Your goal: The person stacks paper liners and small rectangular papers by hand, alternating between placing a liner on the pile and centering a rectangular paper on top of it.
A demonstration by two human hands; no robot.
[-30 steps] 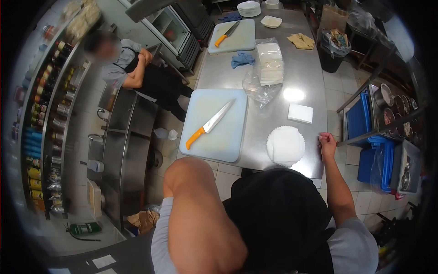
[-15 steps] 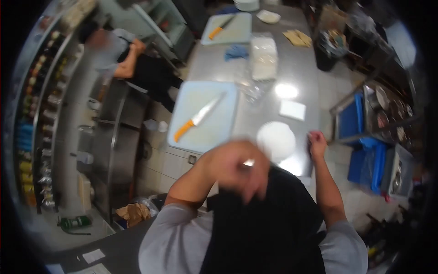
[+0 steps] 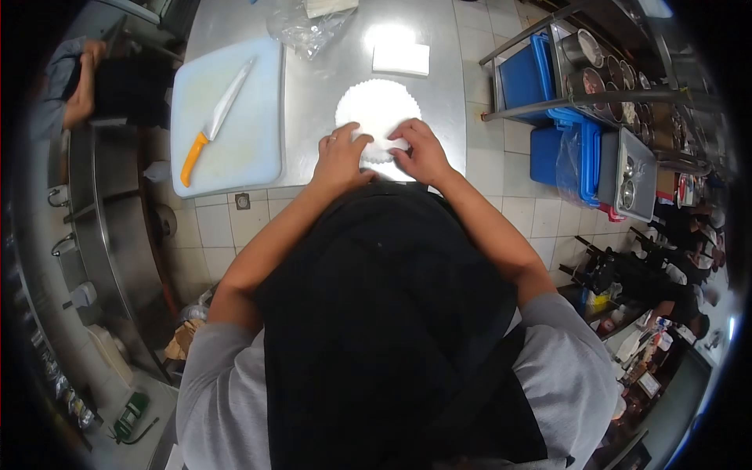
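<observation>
A flat white disc with a scalloped edge, like a paper doily [image 3: 377,100], lies near the front edge of the steel table. My left hand [image 3: 342,157], with a ring on one finger, curls its thumb and fingers over the disc's near left edge. From the near right side, my right hand [image 3: 424,153] pinches the same disc between thumb and fingertips. A small raised crease shows in the white surface between the two hands. Just beyond the disc sits a folded white napkin [image 3: 401,59].
To the left, a chef's knife [image 3: 219,117] with an orange handle rests on a pale cutting board [image 3: 258,149]. Clear plastic wrap [image 3: 309,31] lies farther back. Another person [image 3: 82,82] stands at left. Blue bins [image 3: 564,153] and a metal rack [image 3: 580,100] flank the right side.
My left hand has come down from in front of my chest to the disc. The right hand has moved in from the table's right edge. The view has tilted downward.
</observation>
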